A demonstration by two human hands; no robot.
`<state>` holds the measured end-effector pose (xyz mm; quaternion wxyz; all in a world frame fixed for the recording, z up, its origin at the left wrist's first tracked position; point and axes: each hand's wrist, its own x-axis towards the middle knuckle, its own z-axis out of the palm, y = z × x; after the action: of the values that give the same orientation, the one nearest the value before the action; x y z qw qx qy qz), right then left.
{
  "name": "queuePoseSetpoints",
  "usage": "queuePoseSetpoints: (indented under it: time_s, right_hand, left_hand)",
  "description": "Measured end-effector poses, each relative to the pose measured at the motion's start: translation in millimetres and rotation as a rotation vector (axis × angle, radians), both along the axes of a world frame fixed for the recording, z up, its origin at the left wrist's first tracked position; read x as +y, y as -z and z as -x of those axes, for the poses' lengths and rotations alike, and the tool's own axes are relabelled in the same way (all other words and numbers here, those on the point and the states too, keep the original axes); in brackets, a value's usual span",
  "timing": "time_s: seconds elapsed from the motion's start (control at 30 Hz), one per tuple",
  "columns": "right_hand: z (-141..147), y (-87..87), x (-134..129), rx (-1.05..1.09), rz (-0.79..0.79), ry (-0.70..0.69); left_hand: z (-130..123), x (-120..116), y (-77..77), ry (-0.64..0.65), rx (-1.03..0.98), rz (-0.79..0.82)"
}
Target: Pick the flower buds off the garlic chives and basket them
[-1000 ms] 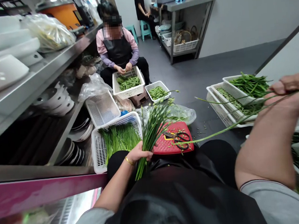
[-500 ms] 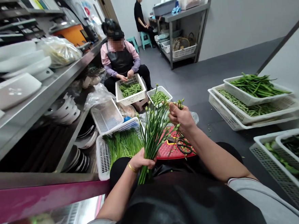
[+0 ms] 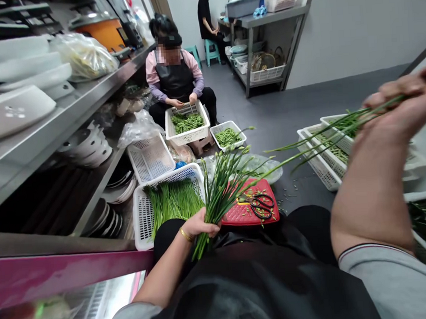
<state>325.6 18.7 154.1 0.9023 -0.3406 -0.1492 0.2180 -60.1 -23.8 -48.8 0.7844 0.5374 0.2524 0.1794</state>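
Note:
A bunch of green budded stems [image 3: 219, 193] is gripped in my left hand [image 3: 202, 224], low on the stems and near my apron. Raised at the far right, my right hand [image 3: 400, 98] is closed around a few long stems [image 3: 328, 137] whose tips trail left toward the bunch. Black-handled scissors [image 3: 263, 205] lie on a red board [image 3: 235, 214] in front of my lap, among scattered small green bits. To the left of the bunch, a white basket [image 3: 141, 218] holds cut green stems [image 3: 175, 201].
Across from me a person [image 3: 176, 79] sits with a basket [image 3: 187, 138] of green pieces. A small basket [image 3: 229, 147] stands beside it. Stacked baskets [image 3: 321, 174] are at the right, a metal shelf [image 3: 96, 107] with dishes at the left. Another person [image 3: 206, 19] sits farther back.
My right hand has moved away from the bunch, up and far to the right, with a few stems drawn out in it. The scissors are now uncovered. My left hand has barely moved.

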Motion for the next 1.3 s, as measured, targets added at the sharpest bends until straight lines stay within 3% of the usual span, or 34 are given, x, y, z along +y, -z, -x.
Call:
queuePoseSetpoints:
  time_s: [0.07,0.13,0.27,0.33,0.4,0.5,0.63,0.7,0.73,0.8,0.93,1.0,1.17,1.23,1.3]
  right_hand:
    - [-25.3,-7.8,0.8,0.013,-0.032,0.107]
    - [-25.8,-3.8,0.7,-0.157,-0.006,0.046]
    - [39.2,28.7,2.6,-0.692,0.099,-0.466]
    - [79.5,43.9,8.0,-0.789,0.124,-0.704]
    - [105.3,49.8,15.8,-0.791,0.099,-0.796]
    - [102.5,38.3,26.2,-0.749,0.061,-0.642]
    - [48.2,7.1,26.5,-0.623,-0.036,-0.258]
    - [28.3,1.0,20.4,-0.544,-0.073,-0.166]
    - [25.2,2.8,16.7,-0.532,-0.057,-0.173]
    - [34.0,15.6,10.6,-0.575,0.045,-0.311]
    - [84.9,50.7,11.8,-0.702,0.203,-0.729]
    - [106.2,58.7,16.4,-0.724,0.168,-0.807]
    - [113.0,46.8,19.7,-0.717,0.054,-0.769]
    - [98.0,32.6,19.3,-0.712,0.051,-0.649]
    - [71.1,15.1,19.1,-0.636,0.025,-0.417]
  left_hand:
    - [0.9,0.0,1.8,0.015,-0.008,-0.002]
    - [0.2,0.1,3.4,0.028,-0.013,-0.003]
    - [-5.1,0.4,3.8,0.038,0.002,0.000]
    - [-7.5,0.1,3.3,0.052,0.020,0.013]
    - [-8.0,-0.7,3.4,0.061,0.039,0.031]
    - [-4.6,-2.5,4.6,0.062,0.049,0.050]
    - [1.2,-4.2,6.7,0.025,-0.013,0.053]
    - [1.0,-3.9,6.7,0.002,-0.057,0.048]
    - [-0.1,-3.4,6.2,-0.002,-0.075,0.045]
    - [-3.7,-2.3,4.6,0.005,-0.091,0.053]
    - [-11.2,-2.1,1.9,0.046,-0.052,0.080]
    - [-12.9,-3.1,1.7,0.073,-0.018,0.071]
    - [-10.8,-5.3,0.0,0.095,-0.003,0.072]
    - [-8.4,-5.1,-1.2,0.068,-0.002,0.071]
    - [-5.5,-4.4,-1.2,0.051,-0.001,0.066]
